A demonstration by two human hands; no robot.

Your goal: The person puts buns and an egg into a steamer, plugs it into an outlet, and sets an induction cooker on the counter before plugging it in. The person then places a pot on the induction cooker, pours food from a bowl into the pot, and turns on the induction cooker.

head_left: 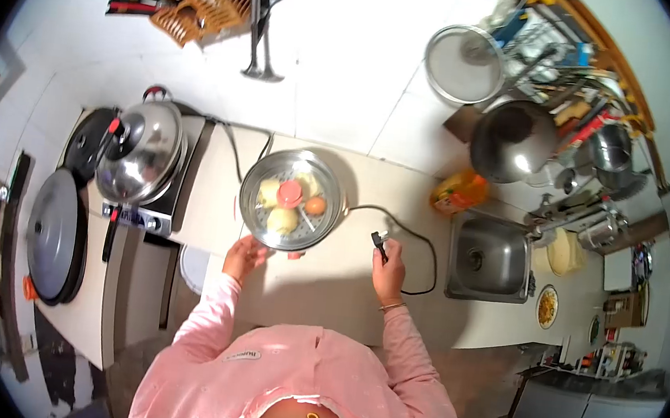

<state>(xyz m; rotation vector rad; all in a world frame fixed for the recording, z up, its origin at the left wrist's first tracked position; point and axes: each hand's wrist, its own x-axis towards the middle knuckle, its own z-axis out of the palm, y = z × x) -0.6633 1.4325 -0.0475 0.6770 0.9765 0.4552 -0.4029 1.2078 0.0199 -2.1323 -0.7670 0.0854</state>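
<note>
My left hand grips a round metal steamer pot at its near left edge, with fingertips showing below the rim. In the pot lie a brown egg, a pink round piece and several pale, bun-like lumps on a perforated tray. My right hand is closed around a black power plug, held above the counter to the right of the pot. A black cord loops from the pot's right side back toward this hand.
On the left, a lidded wok stands on a cooktop. To the right are a sink, an orange bottle and a plate of food. Utensils and a dark pan hang along the wall.
</note>
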